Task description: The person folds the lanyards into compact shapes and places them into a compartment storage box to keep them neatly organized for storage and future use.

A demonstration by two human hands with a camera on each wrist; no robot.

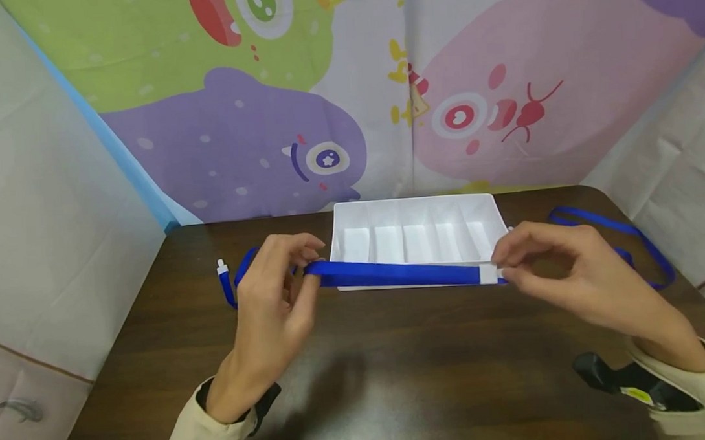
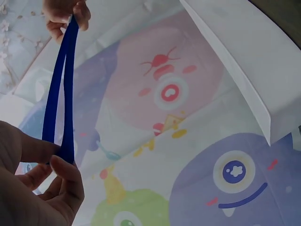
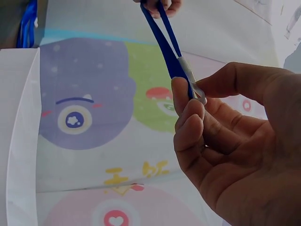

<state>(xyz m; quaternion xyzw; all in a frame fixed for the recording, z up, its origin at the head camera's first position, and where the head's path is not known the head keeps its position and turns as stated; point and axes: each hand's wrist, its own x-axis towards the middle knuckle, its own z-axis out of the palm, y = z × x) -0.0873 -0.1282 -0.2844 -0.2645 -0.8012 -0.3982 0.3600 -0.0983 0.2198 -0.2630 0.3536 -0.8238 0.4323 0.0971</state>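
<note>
A blue lanyard [image 1: 401, 273] is stretched level between both hands, in front of the white box. At its left end the left hand [image 1: 275, 294] pinches the folded strap between thumb and fingers. The right hand [image 1: 555, 268] pinches the other end by its white clip [image 1: 488, 273]. From the left wrist view, the lanyard [image 2: 68, 89] runs as two strands that meet at each hand. The right wrist view shows the thumb and fingers on the pale clip [image 3: 186, 70].
A white box [image 1: 419, 208] with several compartments stands at the back of the dark wooden table [image 1: 416, 367]. Another blue lanyard [image 1: 225, 286] with a white clip lies on the left, and a blue strap [image 1: 651, 248] lies on the right. A cartoon-print cloth [image 1: 379, 135] hangs behind.
</note>
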